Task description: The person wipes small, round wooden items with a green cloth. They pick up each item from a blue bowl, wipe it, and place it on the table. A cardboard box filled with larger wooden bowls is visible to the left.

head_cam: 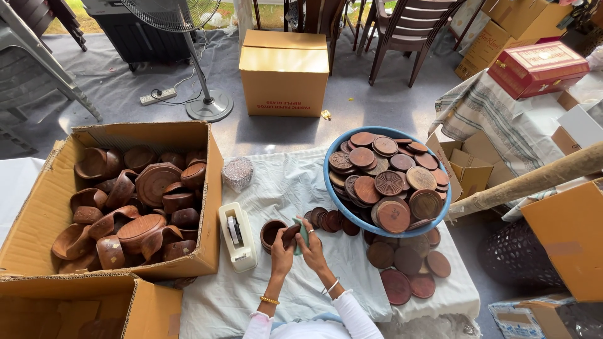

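My left hand (282,252) holds a small dark brown wooden piece (290,235) over the white cloth. Against that piece my right hand (312,245) presses a small green pad (302,231). Just left of the hands stands a small brown wooden cup (271,233). A row of small wooden discs (330,220) lies just beyond my right hand. Both wrists wear bangles and white sleeves.
A blue basin (331,188) heaped with wooden discs sits to the right, with more discs (408,267) on the cloth below it. A white tape dispenser (237,236) lies left. An open cardboard box (207,163) holds wooden bowls. A closed box (284,72), fan stand (208,103), chairs and a pole (534,179) surround.
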